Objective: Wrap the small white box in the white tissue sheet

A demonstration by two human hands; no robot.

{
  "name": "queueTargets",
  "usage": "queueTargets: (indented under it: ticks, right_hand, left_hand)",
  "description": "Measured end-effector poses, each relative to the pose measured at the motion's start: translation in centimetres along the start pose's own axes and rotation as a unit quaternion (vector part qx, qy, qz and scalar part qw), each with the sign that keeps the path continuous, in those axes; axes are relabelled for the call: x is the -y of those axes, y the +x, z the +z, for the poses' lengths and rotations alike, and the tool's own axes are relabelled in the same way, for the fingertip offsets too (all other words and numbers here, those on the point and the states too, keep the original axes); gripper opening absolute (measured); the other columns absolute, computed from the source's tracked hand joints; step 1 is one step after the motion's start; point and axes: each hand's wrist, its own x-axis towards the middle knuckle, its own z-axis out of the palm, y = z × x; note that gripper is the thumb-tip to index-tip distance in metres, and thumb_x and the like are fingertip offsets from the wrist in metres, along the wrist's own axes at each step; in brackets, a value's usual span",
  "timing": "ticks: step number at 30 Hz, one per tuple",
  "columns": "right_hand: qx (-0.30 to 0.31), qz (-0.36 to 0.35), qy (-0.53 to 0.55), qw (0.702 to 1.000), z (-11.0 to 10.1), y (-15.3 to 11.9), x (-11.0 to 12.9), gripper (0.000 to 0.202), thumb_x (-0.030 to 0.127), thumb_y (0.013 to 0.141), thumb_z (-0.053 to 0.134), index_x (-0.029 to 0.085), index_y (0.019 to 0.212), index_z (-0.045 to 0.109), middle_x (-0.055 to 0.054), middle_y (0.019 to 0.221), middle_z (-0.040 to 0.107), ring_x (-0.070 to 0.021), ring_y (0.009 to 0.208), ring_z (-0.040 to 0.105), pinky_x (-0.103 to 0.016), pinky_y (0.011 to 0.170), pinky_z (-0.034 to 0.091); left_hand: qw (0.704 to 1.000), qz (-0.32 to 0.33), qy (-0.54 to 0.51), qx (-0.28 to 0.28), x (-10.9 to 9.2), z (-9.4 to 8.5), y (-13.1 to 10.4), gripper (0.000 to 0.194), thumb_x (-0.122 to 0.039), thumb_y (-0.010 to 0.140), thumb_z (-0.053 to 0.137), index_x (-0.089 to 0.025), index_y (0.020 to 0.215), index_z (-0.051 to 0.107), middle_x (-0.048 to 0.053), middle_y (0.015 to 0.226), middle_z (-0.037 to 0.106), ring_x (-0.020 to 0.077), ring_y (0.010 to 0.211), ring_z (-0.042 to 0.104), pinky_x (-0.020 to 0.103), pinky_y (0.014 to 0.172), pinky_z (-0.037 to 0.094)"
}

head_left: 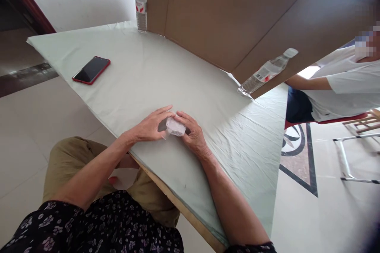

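Observation:
A small white packet (176,127) with a patch of dark print on its near side is between my two hands, just above or on the cloth. My left hand (150,125) curves around its left end, thumb below and fingers reaching over the top. At the right end, my right hand (192,133) grips it with fingers above and thumb beneath. Blur and the fingers hide part of the packet's ends, so its full shape cannot be made out.
A pale green cloth (142,75) covers the table. A red-cased phone (92,70) lies at left. One water bottle (141,7) stands and another bottle (265,73) appears tilted by the brown board (225,16). Another person in a white shirt (353,83) sits at right.

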Motion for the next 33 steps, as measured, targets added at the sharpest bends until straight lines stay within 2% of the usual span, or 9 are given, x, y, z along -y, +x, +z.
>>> queueTargets:
  ticks: [4,8,11,14,17,22,25,29,33]
  right_hand:
    - [-0.020,0.011,0.041,0.999,-0.1,0.3,0.2,0.038,0.021,0.090,0.057,0.028,0.124,0.071,-0.008,0.143,0.065,-0.0232,0.136,0.057,-0.043,0.116,0.041]
    - [-0.030,0.077,0.120,0.989,-0.3,0.6,0.8,0.032,0.040,0.094,0.057,0.025,0.118,0.071,-0.006,0.118,0.074,-0.0226,0.109,0.068,-0.036,0.096,0.052]
    - [-0.030,0.131,0.101,0.986,-0.3,0.7,1.0,0.039,0.053,0.098,0.048,0.022,0.106,0.071,-0.003,0.088,0.071,-0.0198,0.081,0.064,-0.032,0.075,0.049]
    - [-0.042,0.141,0.016,0.989,-0.3,0.9,0.8,0.048,0.062,0.098,0.041,0.023,0.086,0.067,-0.003,0.076,0.064,-0.0202,0.074,0.057,-0.032,0.072,0.044]
    - [-0.026,0.140,0.015,0.990,-0.8,0.8,0.5,0.053,0.066,0.096,0.039,0.023,0.082,0.065,-0.004,0.079,0.065,-0.0219,0.080,0.058,-0.034,0.077,0.045]
    - [0.014,0.167,0.139,0.976,-1.4,0.3,0.4,0.059,0.063,0.080,0.069,0.021,0.120,0.064,-0.005,0.103,0.071,-0.0217,0.090,0.063,-0.033,0.080,0.050]
    - [-0.012,0.195,0.142,0.970,-1.0,0.3,0.6,0.052,0.060,0.082,0.067,0.021,0.115,0.066,-0.004,0.094,0.071,-0.0206,0.085,0.063,-0.033,0.077,0.050]
    - [-0.033,0.216,0.135,0.967,-0.2,0.5,1.0,0.043,0.060,0.086,0.062,0.022,0.103,0.069,-0.001,0.081,0.070,-0.0194,0.077,0.062,-0.032,0.072,0.049]
    - [-0.056,0.218,0.133,0.965,0.0,0.7,1.1,0.044,0.059,0.082,0.066,0.022,0.105,0.067,-0.002,0.085,0.071,-0.0201,0.080,0.063,-0.033,0.074,0.050]
  left_hand:
    - [0.998,0.015,-0.003,-0.057,0.1,0.9,0.7,0.045,-0.021,0.081,0.058,-0.018,0.126,0.060,0.016,0.151,0.054,0.0268,0.142,0.049,0.044,0.117,0.042]
    - [0.996,-0.029,-0.072,-0.049,-0.5,0.7,1.7,0.029,-0.035,0.083,0.061,-0.018,0.105,0.066,0.008,0.110,0.072,0.0213,0.100,0.066,0.033,0.089,0.053]
    - [0.992,-0.074,-0.100,-0.023,-1.2,0.4,1.8,0.029,-0.045,0.084,0.061,-0.017,0.091,0.065,0.002,0.085,0.065,0.0165,0.079,0.059,0.028,0.072,0.047]
    - [0.990,-0.096,-0.099,-0.027,-1.7,0.7,1.9,0.029,-0.046,0.082,0.059,-0.017,0.082,0.061,-0.001,0.075,0.055,0.0133,0.068,0.049,0.026,0.063,0.039]
    - [0.987,-0.116,-0.106,-0.029,-1.7,1.3,2.4,0.029,-0.046,0.081,0.059,-0.017,0.078,0.058,-0.002,0.073,0.051,0.0124,0.067,0.045,0.026,0.060,0.035]
    - [0.975,-0.148,-0.164,-0.016,-1.7,1.1,3.4,0.032,-0.047,0.080,0.059,-0.015,0.080,0.061,-0.002,0.072,0.053,0.0127,0.066,0.046,0.025,0.059,0.034]
    - [0.964,-0.137,-0.228,-0.004,-1.8,0.6,3.3,0.033,-0.046,0.080,0.061,-0.015,0.089,0.065,0.001,0.078,0.061,0.0152,0.074,0.054,0.026,0.065,0.041]
    - [0.919,-0.137,-0.368,0.042,-2.1,0.4,2.9,0.039,-0.031,0.073,0.068,-0.015,0.108,0.063,0.003,0.090,0.067,0.0184,0.087,0.063,0.029,0.077,0.048]
    - [0.901,-0.149,-0.406,0.020,-1.9,0.6,2.8,0.047,-0.019,0.068,0.068,-0.015,0.115,0.061,0.002,0.095,0.067,0.0165,0.089,0.063,0.027,0.079,0.048]
